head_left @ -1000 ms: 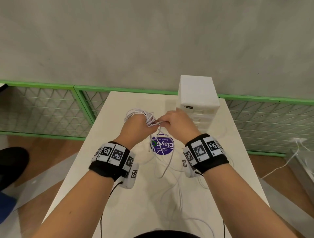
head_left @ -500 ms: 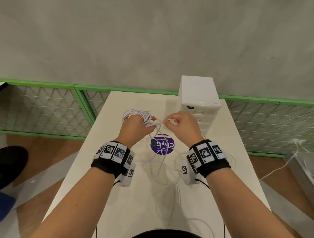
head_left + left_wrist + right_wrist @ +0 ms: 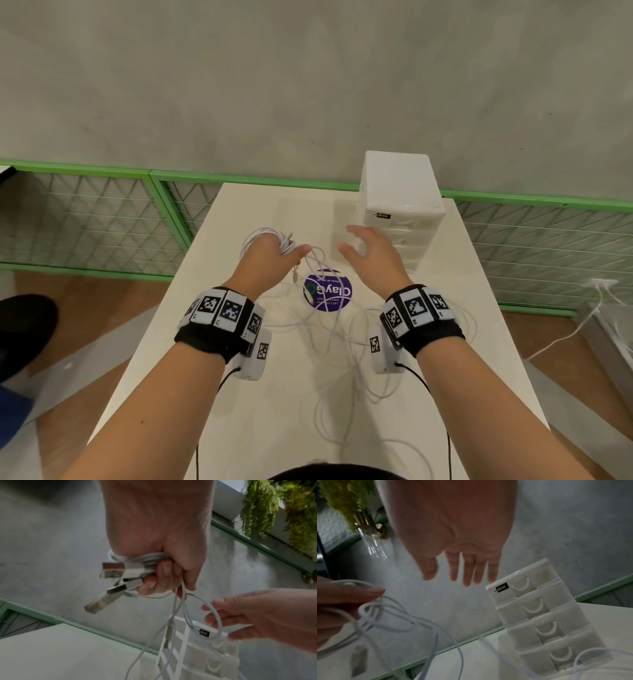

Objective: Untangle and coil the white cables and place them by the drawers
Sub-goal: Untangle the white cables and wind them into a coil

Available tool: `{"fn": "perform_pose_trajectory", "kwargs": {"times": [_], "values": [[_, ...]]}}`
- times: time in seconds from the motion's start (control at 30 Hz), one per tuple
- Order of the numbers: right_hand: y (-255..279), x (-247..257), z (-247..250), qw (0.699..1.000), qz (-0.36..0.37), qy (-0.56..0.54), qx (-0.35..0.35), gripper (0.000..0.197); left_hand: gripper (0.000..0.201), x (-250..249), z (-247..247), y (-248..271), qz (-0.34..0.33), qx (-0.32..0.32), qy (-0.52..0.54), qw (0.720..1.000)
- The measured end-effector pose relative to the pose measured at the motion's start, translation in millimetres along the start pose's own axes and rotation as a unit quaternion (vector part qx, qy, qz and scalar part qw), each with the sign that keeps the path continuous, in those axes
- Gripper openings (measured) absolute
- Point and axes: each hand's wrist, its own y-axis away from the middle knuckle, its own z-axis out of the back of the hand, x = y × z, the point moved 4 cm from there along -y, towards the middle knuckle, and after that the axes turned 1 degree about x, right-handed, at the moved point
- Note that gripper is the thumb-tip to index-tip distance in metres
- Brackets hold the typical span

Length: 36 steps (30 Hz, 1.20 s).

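My left hand (image 3: pixel 270 253) grips a bundle of coiled white cable (image 3: pixel 263 234) above the table, with USB plugs (image 3: pixel 115 572) sticking out past its fingers. Loose strands (image 3: pixel 318 263) hang from that fist down to a tangle of white cable (image 3: pixel 342 329) on the tabletop. My right hand (image 3: pixel 368 248) hovers open just right of the strands, fingers spread, holding nothing. The white drawer unit (image 3: pixel 400 192) stands right behind it at the table's far right. In the right wrist view the straight fingers (image 3: pixel 469 572) point toward the drawers (image 3: pixel 537 615).
A round purple sticker (image 3: pixel 327 291) lies on the white table (image 3: pixel 239 377) under the hanging strands. A green-framed wire fence (image 3: pixel 85 219) runs behind the table. Another white cable (image 3: pixel 565 332) trails on the floor at the right.
My right hand has let go of the strand it pinched beside the left hand and has opened, moving slightly right. The left hand keeps its grip on the coil.
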Motion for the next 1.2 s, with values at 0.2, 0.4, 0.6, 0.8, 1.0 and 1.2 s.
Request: {"fn": "perform_pose_trajectory", "kwargs": {"times": [0.2, 0.4, 0.6, 0.8, 1.0, 1.2], "values": [[6.9, 15.0, -17.8, 0.999, 0.04, -0.015, 0.024, 0.029, 0.042, -19.4, 6.6, -2.4, -0.056, -0.005, 0.087, 0.995], [4.1, 19.4, 12.9, 0.988, 0.1, 0.018, -0.116, 0.019, 0.038, -15.8, 16.1, -0.7, -0.038, -0.015, 0.075, 0.996], [4.2, -8.2, 27.1, 0.975, -0.082, -0.072, -0.192, 0.028, 0.036, -15.2, 18.9, 0.2, -0.033, 0.002, 0.069, 0.997], [6.4, 7.2, 5.6, 0.978, 0.142, -0.075, -0.134, 0.019, 0.044, -23.5, 9.6, -0.8, -0.029, -0.005, 0.097, 0.995], [10.9, 21.3, 3.0, 0.975, 0.141, -0.166, -0.043, 0.018, 0.05, -30.2, 7.6, -1.6, -0.033, -0.026, 0.075, 0.996], [5.4, 9.8, 6.3, 0.977, 0.033, -0.201, -0.055, 0.019, 0.019, -32.8, 8.4, 1.3, -0.045, -0.026, 0.117, 0.992]]}}
